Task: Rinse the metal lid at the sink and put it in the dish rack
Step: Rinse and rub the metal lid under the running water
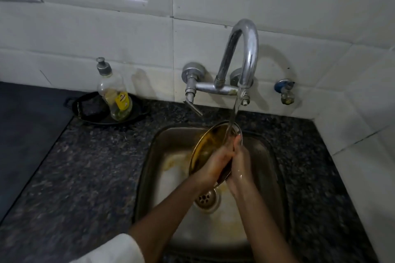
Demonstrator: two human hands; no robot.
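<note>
The round metal lid (208,145) stands tilted on edge over the steel sink (149,160), its yellow-stained inner face turned left. Water runs from the curved tap (245,49) onto its upper rim. My left hand (215,165) lies against the lid's inner face with the fingers spread over it. My right hand (240,166) grips the lid from the back and right edge, wet, with the thumb up by the rim. The two hands meet at the lid's lower half and hide it. No dish rack is in view.
Yellowish residue lies in the sink's back left and near the drain (206,198). A dish soap bottle (115,94) stands in a black pan (85,111) with a scrubber on the speckled counter (85,166) at the back left. A small blue valve (285,92) sits on the tiled wall.
</note>
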